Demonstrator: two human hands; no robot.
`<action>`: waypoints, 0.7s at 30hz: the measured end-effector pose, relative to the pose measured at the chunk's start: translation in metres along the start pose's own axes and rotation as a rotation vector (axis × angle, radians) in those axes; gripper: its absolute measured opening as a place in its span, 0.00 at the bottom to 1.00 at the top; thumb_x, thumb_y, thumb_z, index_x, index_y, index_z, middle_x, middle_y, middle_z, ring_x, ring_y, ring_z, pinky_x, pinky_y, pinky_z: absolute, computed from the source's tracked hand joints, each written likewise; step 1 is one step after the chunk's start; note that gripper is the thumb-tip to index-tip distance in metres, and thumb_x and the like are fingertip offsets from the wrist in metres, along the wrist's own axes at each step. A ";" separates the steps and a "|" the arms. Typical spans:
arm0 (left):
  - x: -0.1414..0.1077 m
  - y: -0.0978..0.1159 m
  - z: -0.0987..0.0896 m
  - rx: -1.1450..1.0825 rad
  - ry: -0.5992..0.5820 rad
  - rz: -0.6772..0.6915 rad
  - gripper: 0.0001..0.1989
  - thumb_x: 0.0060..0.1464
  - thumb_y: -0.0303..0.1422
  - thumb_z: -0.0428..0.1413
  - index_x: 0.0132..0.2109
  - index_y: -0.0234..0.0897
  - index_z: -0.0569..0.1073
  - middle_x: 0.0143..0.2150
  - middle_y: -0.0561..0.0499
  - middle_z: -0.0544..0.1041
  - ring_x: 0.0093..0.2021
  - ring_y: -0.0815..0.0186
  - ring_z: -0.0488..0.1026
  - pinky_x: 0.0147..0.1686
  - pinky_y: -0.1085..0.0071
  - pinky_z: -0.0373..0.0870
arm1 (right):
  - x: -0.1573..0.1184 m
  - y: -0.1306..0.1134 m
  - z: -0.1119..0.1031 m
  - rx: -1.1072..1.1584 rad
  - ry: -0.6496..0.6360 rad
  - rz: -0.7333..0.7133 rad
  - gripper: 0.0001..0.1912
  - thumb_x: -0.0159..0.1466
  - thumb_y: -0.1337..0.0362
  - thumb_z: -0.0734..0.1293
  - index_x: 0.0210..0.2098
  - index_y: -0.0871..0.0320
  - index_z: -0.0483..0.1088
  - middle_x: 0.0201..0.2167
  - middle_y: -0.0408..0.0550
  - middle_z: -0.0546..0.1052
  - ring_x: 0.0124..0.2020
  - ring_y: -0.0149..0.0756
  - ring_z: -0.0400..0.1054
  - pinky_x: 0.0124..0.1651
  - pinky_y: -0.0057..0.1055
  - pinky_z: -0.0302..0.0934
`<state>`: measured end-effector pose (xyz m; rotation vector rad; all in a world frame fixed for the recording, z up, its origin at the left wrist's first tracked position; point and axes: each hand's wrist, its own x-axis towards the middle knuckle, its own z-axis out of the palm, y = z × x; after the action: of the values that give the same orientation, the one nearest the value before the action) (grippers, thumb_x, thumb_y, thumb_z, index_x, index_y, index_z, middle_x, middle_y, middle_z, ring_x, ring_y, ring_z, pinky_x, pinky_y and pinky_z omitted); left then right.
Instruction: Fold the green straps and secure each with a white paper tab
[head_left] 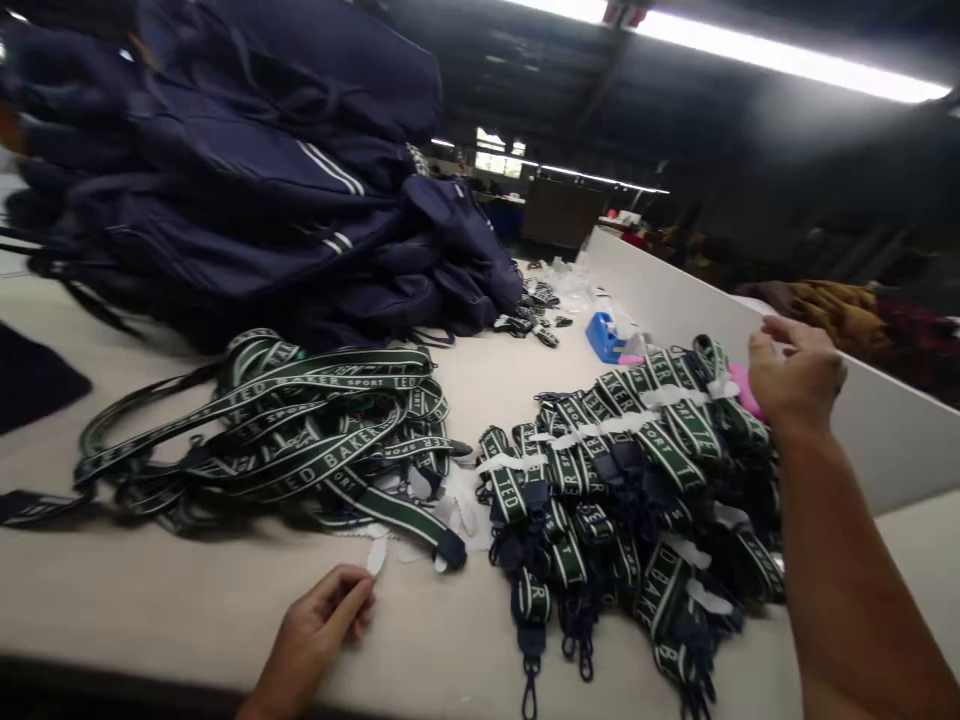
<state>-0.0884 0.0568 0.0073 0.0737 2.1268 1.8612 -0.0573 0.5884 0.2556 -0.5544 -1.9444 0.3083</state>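
Left hand (319,625) low, fingers pinching white slip (377,556); right hand (799,375) raised, fingers curled, grip unclear.

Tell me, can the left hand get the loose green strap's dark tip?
Probably yes: the dark tip lies near the left hand, with mostly bare table between, though that hand already pinches a small white piece.
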 end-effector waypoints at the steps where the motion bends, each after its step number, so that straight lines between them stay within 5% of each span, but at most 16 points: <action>1: 0.001 0.000 0.001 -0.018 -0.010 0.000 0.25 0.44 0.57 0.63 0.31 0.37 0.76 0.23 0.52 0.73 0.23 0.65 0.69 0.25 0.71 0.68 | -0.014 -0.016 0.013 0.058 -0.065 -0.081 0.24 0.66 0.48 0.64 0.53 0.56 0.75 0.52 0.63 0.75 0.53 0.54 0.70 0.55 0.54 0.62; 5: -0.003 0.004 0.003 -0.080 -0.010 0.039 0.24 0.48 0.55 0.63 0.31 0.36 0.74 0.25 0.51 0.74 0.23 0.65 0.69 0.24 0.71 0.68 | -0.092 -0.092 0.061 0.291 -0.465 -0.263 0.21 0.65 0.53 0.66 0.53 0.57 0.74 0.51 0.58 0.77 0.49 0.48 0.72 0.53 0.50 0.66; 8: -0.003 0.011 -0.018 -0.053 0.144 0.148 0.20 0.54 0.51 0.60 0.37 0.36 0.75 0.30 0.48 0.77 0.29 0.61 0.74 0.31 0.67 0.73 | -0.146 -0.131 0.083 0.377 -0.731 -0.353 0.18 0.65 0.59 0.66 0.52 0.58 0.74 0.51 0.56 0.76 0.54 0.48 0.70 0.59 0.51 0.64; 12: 0.021 0.033 -0.094 0.338 0.618 0.491 0.15 0.59 0.43 0.54 0.45 0.37 0.72 0.41 0.47 0.77 0.42 0.58 0.76 0.48 0.65 0.73 | -0.191 -0.150 0.092 0.411 -0.905 -0.355 0.17 0.65 0.64 0.65 0.52 0.58 0.74 0.51 0.56 0.76 0.54 0.46 0.69 0.59 0.48 0.64; 14: 0.044 0.051 -0.140 0.408 0.800 0.542 0.14 0.55 0.41 0.55 0.42 0.35 0.71 0.48 0.43 0.73 0.54 0.54 0.70 0.59 0.60 0.65 | -0.202 -0.158 0.095 0.424 -0.945 -0.321 0.16 0.64 0.66 0.65 0.51 0.58 0.75 0.50 0.56 0.76 0.53 0.46 0.70 0.59 0.48 0.63; 18: 0.101 0.091 -0.213 0.521 0.861 0.453 0.12 0.48 0.36 0.61 0.37 0.36 0.68 0.46 0.45 0.71 0.63 0.51 0.60 0.68 0.56 0.50 | -0.219 -0.185 0.118 0.483 -0.962 -0.137 0.16 0.62 0.68 0.65 0.49 0.58 0.75 0.49 0.55 0.78 0.53 0.44 0.70 0.61 0.46 0.61; 21: 0.136 0.115 -0.237 0.546 0.792 0.301 0.15 0.45 0.39 0.63 0.32 0.38 0.65 0.31 0.52 0.69 0.50 0.49 0.71 0.57 0.46 0.66 | -0.235 -0.211 0.149 0.461 -0.912 0.000 0.22 0.63 0.65 0.67 0.56 0.61 0.70 0.57 0.58 0.73 0.60 0.45 0.66 0.66 0.44 0.56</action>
<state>-0.2998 -0.1198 0.1169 -0.2855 3.2880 1.5290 -0.1609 0.2922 0.1022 -0.0886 -2.6031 1.1262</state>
